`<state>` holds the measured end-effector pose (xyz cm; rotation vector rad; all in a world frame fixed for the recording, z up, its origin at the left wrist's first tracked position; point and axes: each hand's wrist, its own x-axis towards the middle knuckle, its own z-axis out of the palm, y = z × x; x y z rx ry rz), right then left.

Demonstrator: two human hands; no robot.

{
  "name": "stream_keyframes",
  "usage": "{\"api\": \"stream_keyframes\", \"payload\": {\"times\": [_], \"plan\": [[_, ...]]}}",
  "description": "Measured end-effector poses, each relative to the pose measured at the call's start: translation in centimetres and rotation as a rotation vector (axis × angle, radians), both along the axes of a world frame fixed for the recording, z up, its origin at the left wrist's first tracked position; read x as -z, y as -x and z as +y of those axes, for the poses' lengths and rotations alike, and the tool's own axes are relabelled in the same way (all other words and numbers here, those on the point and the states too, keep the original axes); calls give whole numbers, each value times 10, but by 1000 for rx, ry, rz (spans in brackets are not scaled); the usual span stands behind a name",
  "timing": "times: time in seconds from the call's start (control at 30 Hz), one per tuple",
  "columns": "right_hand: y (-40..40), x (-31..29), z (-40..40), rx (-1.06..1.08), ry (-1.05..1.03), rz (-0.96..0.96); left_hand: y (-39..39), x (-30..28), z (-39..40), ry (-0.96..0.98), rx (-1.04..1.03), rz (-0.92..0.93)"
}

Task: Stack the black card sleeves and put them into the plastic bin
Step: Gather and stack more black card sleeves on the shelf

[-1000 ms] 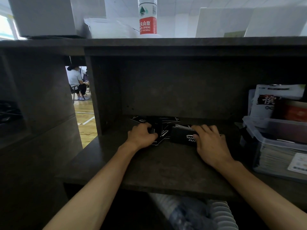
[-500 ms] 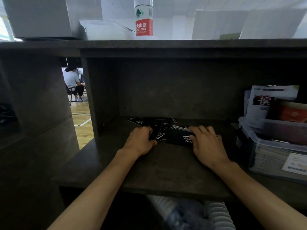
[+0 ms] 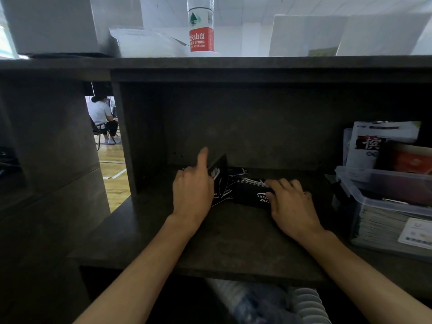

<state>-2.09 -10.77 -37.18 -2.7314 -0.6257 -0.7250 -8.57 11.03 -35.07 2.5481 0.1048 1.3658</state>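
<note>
Desk shelf: dark wood alcove; both forearms reach in over it.
Plastic bin: clear, at the right end of the shelf, partly filled with flat packets; well right of both hands.
Water bottle: red label, upright on the top ledge.
Right hand: palm down, fingers curled over the top and near edge of a stack of black card sleeves lying on the shelf.
Left hand: index finger straight up, other fingers holding one black card sleeve raised on edge, tilted.
Loose sleeves: scattered flat between the two hands, overlapping.
Hands: apart, each on its own sleeves.
</note>
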Motion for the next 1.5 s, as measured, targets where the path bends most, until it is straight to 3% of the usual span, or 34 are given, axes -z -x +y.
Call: {"api": "stream_keyframes", "payload": {"times": [0.07, 0.17, 0.27, 0.43, 0.53, 0.6, 0.83, 1.13, 1.3, 1.4, 1.5], "plan": [[0, -1, 0, 1, 3, 5, 0, -2, 2, 275, 159, -56], [2, -1, 1, 9, 7, 3, -5, -1, 3, 627, 462, 67], [3, -1, 2, 21, 4, 5, -9, 1, 3, 690, 601, 125], [3, -2, 2, 21, 5, 7, -16, -1, 11, 884, 673, -24], [3, -1, 2, 23, 5, 8, -16, 5, 5, 779, 683, 141], [4, -1, 2, 19, -16, 8, -16, 9, -4, 599, 542, 228], [5, -4, 3, 23, -26, 26, -18, 16, -25, 162, 150, 219], [4, -4, 1, 13, 55, 48, -19, 23, -17, -97, 210, 325], [6, -3, 1, 10, 31, 32, -20, 21, -7, -47, 231, 373], [7, -3, 3, 17, 15, 28, -23, 14, 5, 149, 85, 351], [7, -3, 3, 17, 9, 30, -29, 14, 11, 69, -82, 478]]}}
